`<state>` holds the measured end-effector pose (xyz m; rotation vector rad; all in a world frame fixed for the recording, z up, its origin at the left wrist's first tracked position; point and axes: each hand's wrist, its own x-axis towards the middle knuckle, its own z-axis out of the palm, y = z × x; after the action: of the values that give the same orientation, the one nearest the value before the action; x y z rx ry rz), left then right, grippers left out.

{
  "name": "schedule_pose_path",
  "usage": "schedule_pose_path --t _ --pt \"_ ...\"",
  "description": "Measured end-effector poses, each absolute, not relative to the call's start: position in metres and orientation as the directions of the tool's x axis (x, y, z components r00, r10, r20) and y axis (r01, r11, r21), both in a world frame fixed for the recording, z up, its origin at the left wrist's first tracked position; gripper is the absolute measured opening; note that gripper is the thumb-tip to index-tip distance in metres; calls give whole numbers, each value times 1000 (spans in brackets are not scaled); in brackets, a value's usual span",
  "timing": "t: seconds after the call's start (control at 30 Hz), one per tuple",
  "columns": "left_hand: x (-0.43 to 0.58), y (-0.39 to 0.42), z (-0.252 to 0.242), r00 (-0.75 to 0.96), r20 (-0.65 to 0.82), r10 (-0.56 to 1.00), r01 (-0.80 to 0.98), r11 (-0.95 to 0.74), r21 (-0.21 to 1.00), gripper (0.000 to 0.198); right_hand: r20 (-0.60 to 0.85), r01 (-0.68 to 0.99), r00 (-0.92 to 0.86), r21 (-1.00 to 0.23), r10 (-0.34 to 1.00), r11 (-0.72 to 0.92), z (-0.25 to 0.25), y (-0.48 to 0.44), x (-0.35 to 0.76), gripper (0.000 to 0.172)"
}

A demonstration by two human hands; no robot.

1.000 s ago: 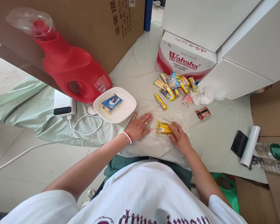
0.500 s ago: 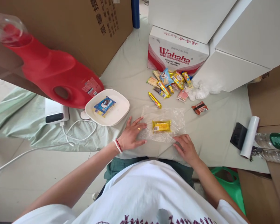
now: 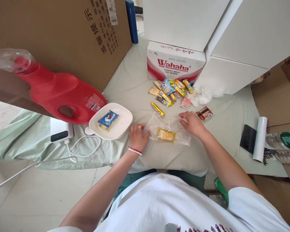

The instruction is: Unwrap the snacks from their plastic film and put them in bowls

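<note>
A small yellow-wrapped snack [image 3: 166,134] lies on the table with a clear plastic film [image 3: 181,133] around it; a layer of the film covers the snack and blurs its print. At the film's left side, my left hand [image 3: 138,138] is closed, fingers curled and thumb against the edge. My right hand [image 3: 192,123] holds the film's far right part, thumb and forefinger bent at it. Just beyond lies a yellow stick-shaped snack [image 3: 157,109]. A white bowl [image 3: 125,124] left of my left hand contains a blue snack packet [image 3: 108,118].
Several wrapped snacks [image 3: 166,93] are heaped before a Wahaha carton [image 3: 175,64]. Crumpled clear plastic [image 3: 205,95] and a red-brown packet [image 3: 204,113] lie to the right. A red jug [image 3: 65,93] and white charger [image 3: 60,129] with a cable stand left. A white roll [image 3: 260,139] lies far right.
The film's near part now lies folded over the yellow snack. My right hand has moved away from me to the far right part of the film. My left hand's fingers have curled in.
</note>
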<state>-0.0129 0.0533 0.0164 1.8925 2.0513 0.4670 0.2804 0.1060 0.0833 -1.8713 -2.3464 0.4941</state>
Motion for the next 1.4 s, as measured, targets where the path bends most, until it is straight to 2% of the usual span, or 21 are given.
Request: schedule_pose_path --t 0.13,0.2,0.3,0.37,0.43,0.53,0.6,0.67,0.77,0.87,0.97,1.07,1.1,1.17,1.23,1.27,1.33,1.4 --pt "3 60 23 -46 0 999 927 42 374 66 -317 977 -180 -167 931 132 79 127 230 52" --pt "7 64 25 -9 -36 999 937 21 349 71 -374 988 -118 -137 920 71 77 130 215 48" --pt "9 71 26 33 -84 996 928 0 374 53 -413 964 -165 -258 896 59 81 121 208 30" --pt "9 74 25 30 -105 994 913 15 408 37 -349 928 -289 -332 892 170 89 104 206 32" --pt "9 75 21 11 -106 994 902 36 431 25 -263 890 -421 -304 868 339 95 80 204 37" --pt "3 76 17 3 -75 997 878 33 478 15 -237 850 -526 -162 816 501 94 40 201 43" --pt "-5 74 18 29 -44 999 846 -1 534 9 -249 860 -509 -104 824 499 86 22 201 48" --pt "-13 71 22 56 -21 998 792 -32 609 7 -248 877 -479 -105 842 469 76 13 203 52" --pt "-12 64 34 68 -4 998 683 -44 729 9 -206 873 -486 -164 850 459 65 12 202 53" --pt "11 54 46 144 53 988 616 -131 777 10 -144 862 -488 -238 861 448 59 13 199 50" --pt "40 42 50 278 94 956 640 -257 724 22 -49 830 -473 -360 880 426 55 6 204 44" --pt "52 28 48 355 122 927 728 -357 585 32 75 708 -487 -549 870 443 52 -4 223 42" --pt "52 22 45 372 120 920 763 -377 525 35 100 681 -439 -611 893 404 51 -7 230 40" --pt "50 11 40 410 87 908 819 -408 404 50 98 699 -216 -679 972 224 47 -10 243 38" --pt "49 1 34 437 44 898 852 -429 300 65 65 775 46 -632 997 6 44 -10 251 40" --pt "49 -3 32 446 29 895 861 -437 261 70 50 815 112 -576 992 -63 42 -10 253 41" --pt "52 -8 28 445 7 896 876 -437 202 72 10 876 96 -475 995 -80 40 -10 255 35" --pt "55 -9 26 433 -8 902 890 -426 162 71 -34 889 49 -455 998 -59 44 -11 256 20"
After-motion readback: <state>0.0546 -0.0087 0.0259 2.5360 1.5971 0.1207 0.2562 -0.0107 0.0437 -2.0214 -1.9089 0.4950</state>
